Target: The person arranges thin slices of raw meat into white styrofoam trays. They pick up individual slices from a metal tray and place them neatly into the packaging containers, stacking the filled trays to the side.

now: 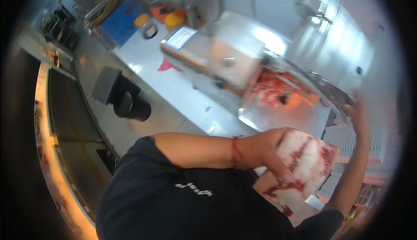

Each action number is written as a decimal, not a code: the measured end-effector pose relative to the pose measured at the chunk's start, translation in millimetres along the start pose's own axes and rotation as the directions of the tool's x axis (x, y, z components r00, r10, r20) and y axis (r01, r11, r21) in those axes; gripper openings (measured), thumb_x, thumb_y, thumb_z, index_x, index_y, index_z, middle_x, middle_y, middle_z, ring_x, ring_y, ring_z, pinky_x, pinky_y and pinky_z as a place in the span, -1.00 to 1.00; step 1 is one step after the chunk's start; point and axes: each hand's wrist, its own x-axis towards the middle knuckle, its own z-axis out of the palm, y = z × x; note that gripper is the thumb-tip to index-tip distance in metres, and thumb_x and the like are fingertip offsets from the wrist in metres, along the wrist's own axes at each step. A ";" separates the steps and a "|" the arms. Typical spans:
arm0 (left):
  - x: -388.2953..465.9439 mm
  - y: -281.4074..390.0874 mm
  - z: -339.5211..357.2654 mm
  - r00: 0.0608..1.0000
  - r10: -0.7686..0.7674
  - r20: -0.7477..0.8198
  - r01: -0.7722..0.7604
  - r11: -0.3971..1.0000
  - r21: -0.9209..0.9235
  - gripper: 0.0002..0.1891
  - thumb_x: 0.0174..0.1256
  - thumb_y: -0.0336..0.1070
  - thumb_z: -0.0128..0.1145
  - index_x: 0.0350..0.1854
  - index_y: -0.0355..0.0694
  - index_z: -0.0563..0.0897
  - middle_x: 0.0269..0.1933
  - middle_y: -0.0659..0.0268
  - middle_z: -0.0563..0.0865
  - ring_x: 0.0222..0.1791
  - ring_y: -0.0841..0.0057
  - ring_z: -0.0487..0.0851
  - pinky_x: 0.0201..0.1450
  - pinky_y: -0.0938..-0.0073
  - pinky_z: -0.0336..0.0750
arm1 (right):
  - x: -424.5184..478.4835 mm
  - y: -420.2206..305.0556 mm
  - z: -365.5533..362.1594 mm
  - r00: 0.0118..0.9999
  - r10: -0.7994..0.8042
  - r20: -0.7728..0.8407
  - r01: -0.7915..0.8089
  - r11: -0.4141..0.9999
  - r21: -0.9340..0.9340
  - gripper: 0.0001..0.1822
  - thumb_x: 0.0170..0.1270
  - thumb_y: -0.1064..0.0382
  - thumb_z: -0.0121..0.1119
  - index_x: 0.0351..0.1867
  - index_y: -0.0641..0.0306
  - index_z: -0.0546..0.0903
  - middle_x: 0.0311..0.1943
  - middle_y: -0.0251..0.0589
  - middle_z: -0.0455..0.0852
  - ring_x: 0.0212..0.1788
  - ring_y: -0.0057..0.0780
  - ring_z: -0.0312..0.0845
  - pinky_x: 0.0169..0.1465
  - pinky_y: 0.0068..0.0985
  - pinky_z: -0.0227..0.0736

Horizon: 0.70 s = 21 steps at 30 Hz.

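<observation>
My left hand (270, 148) grips a thick slab of raw meat (308, 161), marbled white fat and red, close to my chest. A lower part of meat shows under my fingers; whether it is the same piece I cannot tell. My right hand (356, 109) reaches up to the edge of a metal meat slicer (257, 41). Blur hides how its fingers sit there. Between my hands and the slicer's body lies a metal tray (286, 119) with red meat scraps (273, 87) at its far side.
A white worktop (169, 90) runs to the upper left, with a yellow-lidded jar (146, 26) and a blue board (122, 21). A black pedal bin (130, 106) stands on the floor. Stacked white ribbed trays (352, 142) are at the right. A lit display case (52, 161) lines the left.
</observation>
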 end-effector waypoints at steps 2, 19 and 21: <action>-26.6 4.2 -14.1 0.994 0.008 0.113 0.007 0.991 -0.132 -0.13 -0.19 -0.49 0.62 0.33 -0.34 0.52 0.08 0.21 0.78 0.03 0.48 0.77 0.13 0.41 0.65 | -15.2 -37.4 -1.6 0.989 0.010 -0.145 -0.019 0.998 -0.061 -0.66 0.21 0.42 0.27 0.02 0.24 0.50 -0.18 -0.01 0.70 -0.11 0.00 0.64 0.00 -0.18 0.55; -447.5 118.9 -264.2 0.924 -0.241 -0.296 0.186 0.961 -0.203 -0.03 -0.16 -0.32 0.74 0.34 -0.34 0.38 0.13 0.23 0.68 0.11 0.49 0.67 0.26 0.38 0.56 | -63.8 -713.0 493.9 0.372 0.137 0.918 -0.640 0.754 0.147 -0.27 0.44 0.20 0.20 0.61 0.08 0.26 0.18 0.12 0.67 0.02 0.05 0.72 0.12 -0.17 0.62; -472.1 109.6 -285.1 0.932 -0.194 -0.306 0.139 0.971 -0.193 -0.04 -0.13 -0.33 0.72 0.37 -0.32 0.39 0.16 0.22 0.68 0.17 0.48 0.66 0.28 0.37 0.56 | -24.6 -732.2 529.7 0.266 0.086 0.960 -0.450 0.892 0.045 -0.32 0.44 0.21 0.16 0.58 0.11 0.31 0.39 0.13 0.52 0.24 0.09 0.61 0.29 -0.08 0.50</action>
